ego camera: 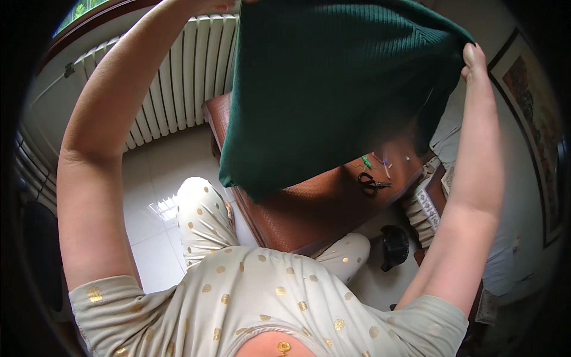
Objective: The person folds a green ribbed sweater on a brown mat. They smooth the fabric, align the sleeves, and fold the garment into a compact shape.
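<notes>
A dark green knitted garment (321,98) with a ribbed part hangs stretched between my raised hands. My left hand (223,5) is at its upper left corner, mostly cut off by the top edge of the view, so its grip is hard to see. On the right, my right hand (473,60) grips the garment's edge. Below the cloth, black-handled scissors (373,184) lie on a reddish-brown woven-topped table (308,218). Beside them are a bundle of green thread (366,162) and a thin pinkish strip (387,172). The garment hides the table's far part.
A white radiator (178,85) stands behind the table at the left, under a window. A fabric-covered piece of furniture (426,205) is at the right, with a black object (395,248) on the floor near it. A framed picture (531,120) hangs on the right wall.
</notes>
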Available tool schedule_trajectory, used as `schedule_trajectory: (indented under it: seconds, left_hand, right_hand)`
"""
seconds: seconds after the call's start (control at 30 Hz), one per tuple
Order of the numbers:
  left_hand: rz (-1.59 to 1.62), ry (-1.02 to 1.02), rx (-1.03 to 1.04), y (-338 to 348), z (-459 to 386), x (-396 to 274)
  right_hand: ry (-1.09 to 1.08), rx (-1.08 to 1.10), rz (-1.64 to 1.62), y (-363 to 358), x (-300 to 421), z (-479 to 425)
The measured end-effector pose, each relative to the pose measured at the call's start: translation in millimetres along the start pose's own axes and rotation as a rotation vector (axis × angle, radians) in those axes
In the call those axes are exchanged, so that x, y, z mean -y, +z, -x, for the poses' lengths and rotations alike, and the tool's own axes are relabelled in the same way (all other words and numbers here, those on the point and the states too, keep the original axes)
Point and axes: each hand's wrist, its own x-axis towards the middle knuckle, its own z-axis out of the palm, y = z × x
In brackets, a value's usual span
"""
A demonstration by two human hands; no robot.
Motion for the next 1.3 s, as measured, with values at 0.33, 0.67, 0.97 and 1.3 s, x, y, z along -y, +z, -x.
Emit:
schedule_trajectory:
  seconds: [0.33, 0.67, 0.97, 1.3]
  left_hand:
    - [0.236, 0.634, 0.06, 115, 10, 9]
    - [0.482, 0.201, -0.619, 27, -72, 83]
    - [0.512, 0.292, -0.669, -4, -93, 64]
    - [0.519, 0.277, -0.606, -12, -113, 61]
  right_hand:
    - [-0.051, -0.027, -0.333, -8, 71, 18]
    - [-0.529, -0.18, 0.993, -36, -12, 49]
    - [-0.005, 0.023, 0.901, -31, -58, 56]
    - [-0.391, 0.377, 0.401, 2, -138, 58]
